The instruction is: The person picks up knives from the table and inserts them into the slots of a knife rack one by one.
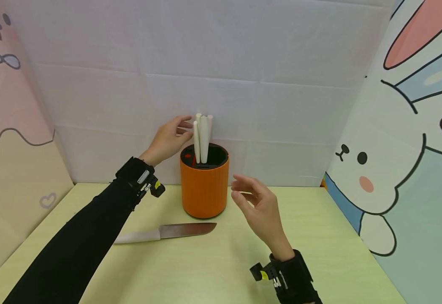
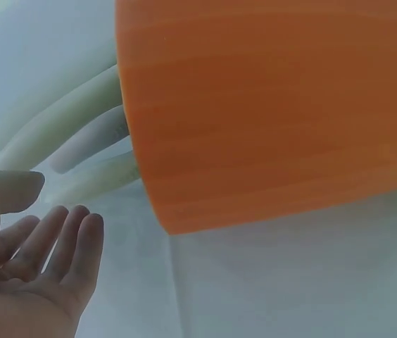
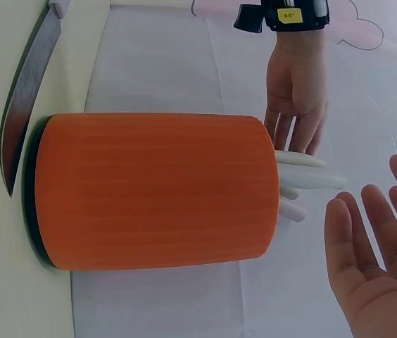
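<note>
An orange round knife block (image 1: pixel 204 190) with a dark slotted top stands on the table. Several pale handles (image 1: pixel 204 137) stick up out of it. My left hand (image 1: pixel 170 139) is beside those handles on their left, fingers loosely bent and holding nothing; the left wrist view shows its fingertips (image 2: pixel 89 229) close by the handles. To the right of the block, my right hand (image 1: pixel 256 207) hovers above the table with relaxed fingers and an empty palm. In front of the block lies a large knife (image 1: pixel 186 229), its blade to the right, its white handle partly hidden behind my left sleeve.
The pale yellow-green table (image 1: pixel 190 274) ends at a white sheet (image 1: pixel 281 105) just behind the block. Printed cartoon panels flank it: a pink and cream one (image 1: pixel 15 177) at left and a rabbit design (image 1: pixel 369 169) at right.
</note>
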Tool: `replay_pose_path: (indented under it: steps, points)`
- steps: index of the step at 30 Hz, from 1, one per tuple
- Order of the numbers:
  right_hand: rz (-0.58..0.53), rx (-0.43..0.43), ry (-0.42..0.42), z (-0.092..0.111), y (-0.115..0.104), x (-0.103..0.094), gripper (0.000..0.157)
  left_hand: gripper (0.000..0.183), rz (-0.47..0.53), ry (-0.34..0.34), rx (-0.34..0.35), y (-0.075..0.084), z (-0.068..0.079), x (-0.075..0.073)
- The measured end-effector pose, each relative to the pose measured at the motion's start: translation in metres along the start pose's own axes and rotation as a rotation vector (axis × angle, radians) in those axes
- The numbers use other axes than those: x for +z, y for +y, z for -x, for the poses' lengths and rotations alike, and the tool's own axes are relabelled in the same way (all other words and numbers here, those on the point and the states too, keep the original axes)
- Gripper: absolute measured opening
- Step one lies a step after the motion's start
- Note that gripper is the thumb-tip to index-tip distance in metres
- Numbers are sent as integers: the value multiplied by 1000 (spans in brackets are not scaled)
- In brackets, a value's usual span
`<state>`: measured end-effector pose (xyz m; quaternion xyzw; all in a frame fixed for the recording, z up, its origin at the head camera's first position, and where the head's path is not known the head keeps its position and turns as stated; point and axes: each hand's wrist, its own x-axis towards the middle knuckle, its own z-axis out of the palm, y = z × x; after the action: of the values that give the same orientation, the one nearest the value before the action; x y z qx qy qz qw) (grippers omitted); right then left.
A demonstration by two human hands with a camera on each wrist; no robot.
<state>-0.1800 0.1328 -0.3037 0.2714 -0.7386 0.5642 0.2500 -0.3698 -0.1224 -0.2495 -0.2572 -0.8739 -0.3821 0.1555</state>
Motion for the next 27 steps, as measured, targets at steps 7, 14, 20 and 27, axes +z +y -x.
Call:
replay_pose_path:
  steps: [7,14,20,27]
  points:
    - [29,-3,8,0,1,-9,36,48,-12,42,102,-1,24,-15]
    - [85,-5,7,5,6,-22,36,43,-29,62,152,-8,58,-27]
    - [157,-20,-20,12,16,-35,38,42,-89,57,196,-19,99,-31]
    - [309,-38,-63,25,55,-58,43,41,-180,46,190,-38,147,-28]
